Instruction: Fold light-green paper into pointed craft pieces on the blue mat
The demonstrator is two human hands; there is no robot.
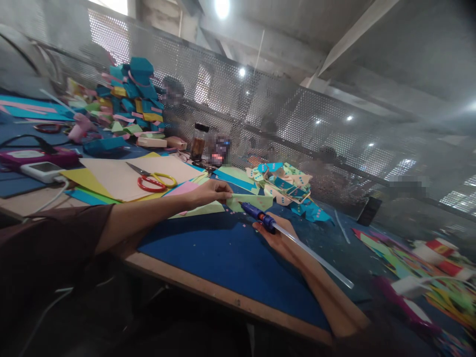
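Heap [137,91]: folded paper in blue, yellow and pink, far left.
Scissors [149,175]: lying on a cream sheet [111,171], left of both hands.
Left hand [210,192]: thumb and fingertips pinched on the strip's left end.
Strip [253,201]: pale green, held over the far side of the blue mat [208,253].
Gun [257,214]: tip at the strip, contact impossible to tell; step in hand probably gluing; next move seems to call for a steady strip and careful aim.
Right hand [279,239]: fingers wrapped round the gun; trigger pressure unclear.
Pile [284,182]: dotted paper pieces, right of the strip.
Glue stick [320,257]: clear, jutting rearward, near right.
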